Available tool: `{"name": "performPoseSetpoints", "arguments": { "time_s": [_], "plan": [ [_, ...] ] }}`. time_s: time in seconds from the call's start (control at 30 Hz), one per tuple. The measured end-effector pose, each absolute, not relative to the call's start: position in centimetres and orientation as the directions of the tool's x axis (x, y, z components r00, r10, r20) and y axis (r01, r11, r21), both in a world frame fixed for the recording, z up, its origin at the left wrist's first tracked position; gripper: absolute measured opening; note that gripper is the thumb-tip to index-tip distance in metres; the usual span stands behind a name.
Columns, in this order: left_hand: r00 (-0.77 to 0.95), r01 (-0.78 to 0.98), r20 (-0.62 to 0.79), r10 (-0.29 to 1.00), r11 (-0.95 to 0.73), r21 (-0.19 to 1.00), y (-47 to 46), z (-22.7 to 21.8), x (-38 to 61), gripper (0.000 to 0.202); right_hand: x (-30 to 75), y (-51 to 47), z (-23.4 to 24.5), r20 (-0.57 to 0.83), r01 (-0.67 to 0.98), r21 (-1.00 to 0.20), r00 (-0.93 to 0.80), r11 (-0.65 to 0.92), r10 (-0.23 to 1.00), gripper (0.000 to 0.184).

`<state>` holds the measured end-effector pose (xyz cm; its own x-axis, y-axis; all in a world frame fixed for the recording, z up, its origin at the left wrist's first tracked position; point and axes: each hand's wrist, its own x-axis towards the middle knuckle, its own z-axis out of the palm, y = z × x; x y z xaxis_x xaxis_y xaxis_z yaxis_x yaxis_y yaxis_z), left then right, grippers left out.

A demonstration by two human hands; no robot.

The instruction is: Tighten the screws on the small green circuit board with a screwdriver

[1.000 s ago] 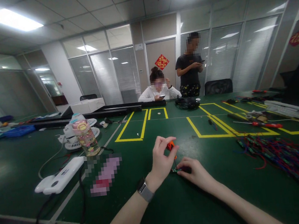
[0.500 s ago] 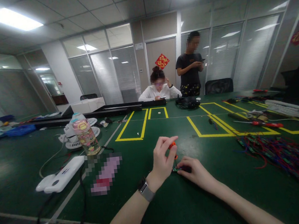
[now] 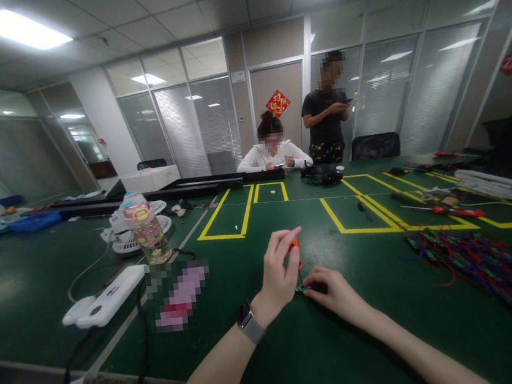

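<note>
My left hand (image 3: pixel 278 272), with a watch on the wrist, is closed round the orange handle of a small screwdriver (image 3: pixel 295 246) held upright, tip down. My right hand (image 3: pixel 334 291) lies on the green table mat (image 3: pixel 263 339) and pinches a small green circuit board (image 3: pixel 302 288) against it, just under the screwdriver's tip. The two hands nearly touch at the board.
A heap of red, blue and green wired boards (image 3: pixel 485 258) lies to the right. A red screwdriver (image 3: pixel 452 213) rests in the yellow-taped area. A drink bottle (image 3: pixel 146 229), a white device (image 3: pixel 106 298) and a small fan stand left. Two people are at the far side.
The hands stay on the board and screwdriver; the left fingers have shifted a little on the handle. The seated person across has lowered a hand from the face.
</note>
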<state>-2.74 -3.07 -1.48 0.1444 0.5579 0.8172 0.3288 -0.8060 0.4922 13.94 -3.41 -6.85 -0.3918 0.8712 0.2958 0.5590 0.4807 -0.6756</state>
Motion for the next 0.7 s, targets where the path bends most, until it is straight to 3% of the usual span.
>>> {"name": "performPoseSetpoints", "arguments": {
  "time_s": [0.3, 0.53, 0.7],
  "plan": [
    [0.112, 0.376, 0.849, 0.516, -0.813, 0.444, -2.84, -1.33, -2.74, 0.02, 13.9, -3.45, -6.8, 0.301, 0.57, -0.663, -0.39, 0.485, 0.87, 0.012],
    [0.167, 0.307, 0.812, 0.559, -0.812, 0.496, -3.2, -1.16, -2.68, 0.035, 13.96, -3.3, -6.97, 0.3, 0.561, -0.666, -0.402, 0.492, 0.865, 0.013],
    [0.165, 0.301, 0.837, 0.522, -0.835, 0.462, -2.87, -1.42, -2.39, 0.025, 13.93, -3.34, -6.89, 0.298, 0.572, -0.659, -0.399, 0.489, 0.867, 0.012]
  ]
}}
